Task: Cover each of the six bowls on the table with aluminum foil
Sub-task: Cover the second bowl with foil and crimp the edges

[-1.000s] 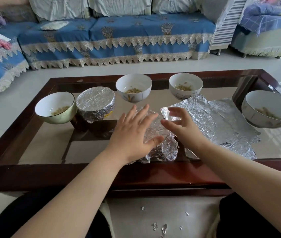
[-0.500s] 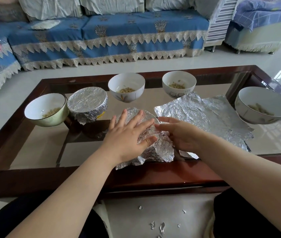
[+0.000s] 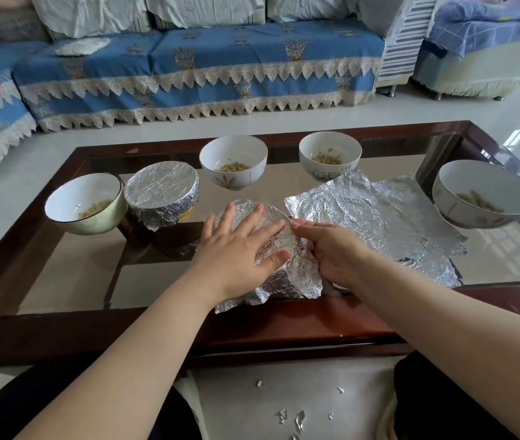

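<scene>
A bowl draped in crinkled foil [image 3: 279, 249] stands near the table's front edge. My left hand [image 3: 236, 246] lies flat on its top with fingers spread. My right hand [image 3: 331, 249] presses the foil down against the bowl's right side, fingers fairly straight. A second foil-covered bowl [image 3: 161, 192] stands at the back left. Uncovered bowls with some food inside: a pale green one [image 3: 85, 203] at far left, two white ones [image 3: 233, 160] [image 3: 330, 155] at the back, a larger one [image 3: 484, 193] at far right. Loose foil sheets [image 3: 379, 214] lie right of my hands.
The glass-topped table has a dark wooden frame [image 3: 284, 331]. Small foil scraps [image 3: 290, 419] litter the floor between my knees. A blue sofa [image 3: 195, 71] runs behind the table.
Both hands came down onto the foil-draped bowl; the left now lies flat on top and the right has dropped to its right side. The camera shifted slightly.
</scene>
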Demonstrator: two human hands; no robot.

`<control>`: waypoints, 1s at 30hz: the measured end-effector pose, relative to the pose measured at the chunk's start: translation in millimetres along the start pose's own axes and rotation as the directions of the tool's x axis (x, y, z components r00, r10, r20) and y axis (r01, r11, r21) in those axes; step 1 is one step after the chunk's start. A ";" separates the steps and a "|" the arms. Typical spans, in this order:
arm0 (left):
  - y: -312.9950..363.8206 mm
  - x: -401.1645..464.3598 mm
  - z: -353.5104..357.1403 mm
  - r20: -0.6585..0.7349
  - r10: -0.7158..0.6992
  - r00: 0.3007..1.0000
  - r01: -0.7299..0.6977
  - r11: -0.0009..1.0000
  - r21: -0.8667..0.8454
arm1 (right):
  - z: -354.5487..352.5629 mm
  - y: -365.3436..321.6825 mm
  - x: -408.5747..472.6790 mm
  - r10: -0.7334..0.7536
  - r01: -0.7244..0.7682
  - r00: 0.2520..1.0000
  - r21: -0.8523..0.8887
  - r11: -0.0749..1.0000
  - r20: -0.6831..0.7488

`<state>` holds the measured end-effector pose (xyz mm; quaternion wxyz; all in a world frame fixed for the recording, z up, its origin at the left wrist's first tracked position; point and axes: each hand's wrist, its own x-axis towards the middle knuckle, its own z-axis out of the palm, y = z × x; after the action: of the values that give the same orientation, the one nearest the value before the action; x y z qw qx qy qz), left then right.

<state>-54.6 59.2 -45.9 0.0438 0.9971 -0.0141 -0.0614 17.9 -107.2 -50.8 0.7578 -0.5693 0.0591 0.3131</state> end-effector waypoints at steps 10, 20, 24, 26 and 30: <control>0.1 1.6 4.4 -0.032 -0.015 0.999 0.015 1.000 -0.010 | 9.1 20.1 0.9 -0.112 0.106 0.982 -0.048 0.993 -0.152; 1.1 1.0 3.5 -0.031 -0.023 0.999 0.023 1.000 -0.009 | 10.2 22.5 9.6 -0.130 0.105 0.974 -0.137 0.985 -0.187; 0.9 0.9 3.6 -0.028 -0.026 0.999 0.025 1.000 -0.012 | 11.1 24.6 16.5 -0.235 0.172 0.944 -0.262 0.950 -0.232; 1.0 0.8 3.6 -0.028 -0.031 0.999 0.030 0.999 -0.017 | 10.6 24.3 17.7 -0.312 0.218 0.923 -0.362 0.906 -0.226; 1.9 0.3 3.0 -0.019 -0.043 0.999 0.043 0.999 -0.006 | 5.4 19.0 14.2 -0.392 0.246 0.894 -0.493 0.835 -0.217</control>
<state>-54.7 57.1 -48.8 0.0452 0.9976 0.0080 -0.0526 17.5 -93.5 -71.0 0.6271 -0.7734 0.0055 0.0926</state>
